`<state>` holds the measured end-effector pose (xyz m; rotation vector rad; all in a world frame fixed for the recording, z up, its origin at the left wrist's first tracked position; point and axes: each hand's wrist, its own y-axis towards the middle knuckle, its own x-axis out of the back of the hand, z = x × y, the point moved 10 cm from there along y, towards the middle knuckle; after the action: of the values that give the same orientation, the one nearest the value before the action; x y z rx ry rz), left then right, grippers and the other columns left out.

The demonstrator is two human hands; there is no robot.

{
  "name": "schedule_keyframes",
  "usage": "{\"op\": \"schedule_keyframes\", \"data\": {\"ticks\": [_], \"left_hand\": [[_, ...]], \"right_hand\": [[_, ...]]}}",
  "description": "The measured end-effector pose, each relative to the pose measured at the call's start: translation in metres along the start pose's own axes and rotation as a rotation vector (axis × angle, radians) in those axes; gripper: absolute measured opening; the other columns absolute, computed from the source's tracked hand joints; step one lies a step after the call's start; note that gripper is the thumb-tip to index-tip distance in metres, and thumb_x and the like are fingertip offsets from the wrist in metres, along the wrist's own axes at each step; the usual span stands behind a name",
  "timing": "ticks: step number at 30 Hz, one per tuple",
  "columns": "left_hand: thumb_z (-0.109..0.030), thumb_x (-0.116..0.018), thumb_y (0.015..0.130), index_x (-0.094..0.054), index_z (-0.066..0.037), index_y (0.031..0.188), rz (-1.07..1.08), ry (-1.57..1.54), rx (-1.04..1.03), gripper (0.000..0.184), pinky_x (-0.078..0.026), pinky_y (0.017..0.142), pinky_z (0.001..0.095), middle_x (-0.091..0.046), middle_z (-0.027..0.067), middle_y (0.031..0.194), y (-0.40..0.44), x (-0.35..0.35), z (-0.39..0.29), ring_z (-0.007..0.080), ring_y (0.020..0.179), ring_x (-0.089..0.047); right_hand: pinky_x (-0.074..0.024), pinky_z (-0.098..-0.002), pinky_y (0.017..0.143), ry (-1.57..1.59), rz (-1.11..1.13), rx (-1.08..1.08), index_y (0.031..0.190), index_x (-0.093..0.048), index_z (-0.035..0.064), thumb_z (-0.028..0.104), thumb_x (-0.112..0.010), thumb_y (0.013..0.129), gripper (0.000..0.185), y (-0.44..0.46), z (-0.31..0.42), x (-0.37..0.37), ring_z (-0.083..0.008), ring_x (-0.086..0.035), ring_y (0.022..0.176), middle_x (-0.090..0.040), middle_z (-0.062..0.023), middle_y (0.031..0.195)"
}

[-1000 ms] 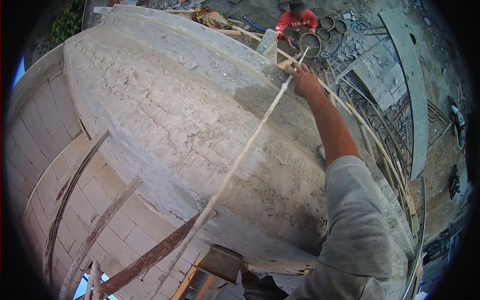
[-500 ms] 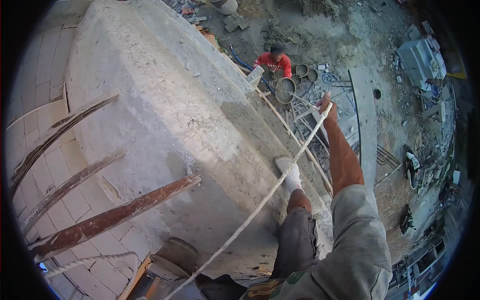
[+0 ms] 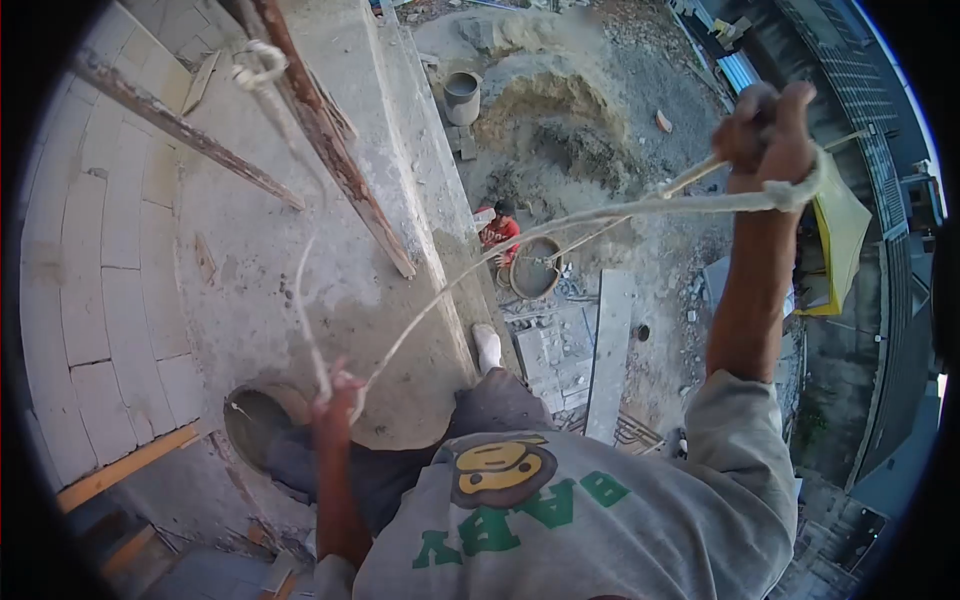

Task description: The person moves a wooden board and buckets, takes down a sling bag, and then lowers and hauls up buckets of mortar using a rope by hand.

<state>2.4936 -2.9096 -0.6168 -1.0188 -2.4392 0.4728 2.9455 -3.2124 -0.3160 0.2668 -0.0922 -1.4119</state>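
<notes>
My right hand (image 3: 765, 135) is raised at the right, closed on a pale rope (image 3: 640, 208) that also loops round the wrist. One strand slopes down from it to a round bucket (image 3: 515, 287) of grey material, far below. Another strand crosses to my left hand (image 3: 338, 395), slightly blurred at lower left, its fingers wrapped round the rope. From there the rope continues up to a knot (image 3: 258, 65) near a rusty pole. Whether the bucket is off the ground I cannot tell.
My socked foot (image 3: 487, 347) stands at the concrete ledge's edge, above a steep drop. A person in red (image 3: 498, 232) is below, beside the bucket. Rusty poles (image 3: 335, 150) lean over the slab. A second bucket (image 3: 262, 425) sits near my left arm, and a plank (image 3: 608, 350) lies below.
My right hand has risen and moved right with the rope. My left hand has come into view gripping it. The bucket below looks larger, and the view has turned.
</notes>
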Motion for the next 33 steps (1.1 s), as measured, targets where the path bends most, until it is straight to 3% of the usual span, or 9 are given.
{"op": "schedule_keyframes", "data": {"ticks": [2, 4, 7, 11, 12, 16, 20, 26, 33], "left_hand": [[-0.035, -0.049, 0.089, -0.049, 0.0, 0.123, 0.197, 0.084, -0.09, 0.049, -0.044, 0.071, 0.0271, -0.063, 0.0104, 0.09, -0.001, -0.106, -0.018, 0.0132, 0.076, -0.055], [-0.03, -0.051, 0.088, -0.042, -0.003, 0.13, 0.429, 0.036, -0.578, 0.051, -0.035, 0.096, 0.0337, -0.051, 0.0176, 0.123, -0.016, -0.204, -0.063, 0.0263, 0.116, -0.048], [-0.031, -0.05, 0.089, -0.035, -0.01, 0.135, 0.48, 0.097, -1.028, 0.053, -0.035, 0.096, 0.0382, -0.033, 0.0188, 0.137, -0.056, -0.287, -0.17, 0.0323, 0.123, -0.038], [-0.038, -0.044, 0.092, -0.052, -0.01, 0.117, 0.931, -0.256, -0.817, 0.038, -0.044, 0.07, 0.0339, -0.056, 0.0081, 0.081, -0.105, -0.343, -0.234, 0.0165, 0.077, -0.054], [-0.037, -0.044, 0.092, -0.058, -0.008, 0.096, 0.688, -0.467, -0.967, 0.032, -0.04, 0.058, 0.0317, -0.042, 0.0005, 0.06, -0.12, -0.298, -0.268, 0.0123, 0.059, -0.045], [-0.031, -0.047, 0.092, -0.057, -0.002, 0.064, 0.628, -0.586, -0.703, 0.042, -0.031, 0.039, 0.0296, -0.046, 0.0018, 0.047, -0.123, -0.211, -0.321, 0.0089, 0.042, -0.041], [-0.024, -0.051, 0.091, -0.055, -0.003, 0.062, 0.703, -0.73, -0.904, 0.036, -0.031, 0.038, 0.0296, -0.047, 0.0011, 0.045, -0.179, -0.158, -0.37, 0.0091, 0.039, -0.041], [-0.024, -0.049, 0.091, -0.05, -0.004, 0.056, 0.436, -1.029, -1.172, 0.04, -0.032, 0.039, 0.0294, -0.043, 0.0013, 0.044, -0.203, -0.034, -0.403, 0.01, 0.039, -0.041], [-0.031, -0.045, 0.092, -0.049, -0.011, 0.058, -0.032, -0.871, -1.177, 0.039, -0.02, 0.03, 0.0261, -0.034, -0.0057, 0.044, -0.166, 0.039, -0.345, 0.0051, 0.036, -0.03]], "right_hand": [[-0.0305, -0.0285, 0.049, 0.101, 0.261, 0.271, 0.065, -0.049, 0.0068, 0.052, -0.033, 0.091, 0.055, -0.033, 0.14, -0.055, -0.0129, -0.021, 0.036, -0.025, 0.0005, 0.039], [-0.031, -0.0285, 0.049, 0.099, 0.4, 0.452, 0.065, -0.049, 0.0068, 0.052, -0.033, 0.091, 0.055, -0.082, 0.238, -0.084, -0.0129, -0.022, 0.036, -0.025, 0.0006, 0.04], [-0.0318, -0.0285, 0.048, -0.026, 0.469, 0.532, 0.066, -0.049, 0.0068, 0.052, -0.033, 0.091, 0.055, -0.148, 0.283, -0.085, -0.013, -0.023, 0.036, -0.026, 0.0006, 0.04], [-0.0328, -0.0285, 0.048, -0.408, 0.375, 0.151, 0.066, -0.049, 0.0068, 0.052, -0.032, 0.091, 0.055, -0.184, 0.147, -0.002, -0.013, -0.024, 0.037, -0.026, 0.0007, 0.04], [-0.0331, -0.0285, 0.048, -0.526, 0.35, -0.025, 0.066, -0.049, 0.0068, 0.052, -0.032, 0.091, 0.055, -0.197, 0.086, 0.031, -0.013, -0.025, 0.037, -0.027, 0.0007, 0.04], [-0.0341, -0.0286, 0.048, -0.83, 0.343, -0.667, 0.066, -0.049, 0.0068, 0.052, -0.032, 0.091, 0.055, -0.306, -0.137, 0.16, -0.0131, -0.026, 0.037, -0.027, 0.0007, 0.041], [-0.0351, -0.0286, 0.048, -0.869, 0.357, -0.902, 0.067, -0.049, 0.0067, 0.053, -0.032, 0.091, 0.055, -0.357, -0.233, 0.216, -0.0132, -0.028, 0.037, -0.028, 0.0008, 0.041], [-0.0367, -0.0286, 0.048, -0.597, 0.291, -0.413, 0.067, -0.049, 0.0067, 0.053, -0.032, 0.091, 0.054, -0.174, -0.188, 0.081, -0.0132, -0.03, 0.038, -0.029, 0.0009, 0.042], [-0.0385, -0.0286, 0.048, 0.073, 0.342, 0.479, 0.068, -0.049, 0.0067, 0.053, -0.032, 0.091, 0.054, 0.042, 0.208, -0.116, -0.0133, -0.032, 0.039, -0.03, 0.001, 0.043]]}}
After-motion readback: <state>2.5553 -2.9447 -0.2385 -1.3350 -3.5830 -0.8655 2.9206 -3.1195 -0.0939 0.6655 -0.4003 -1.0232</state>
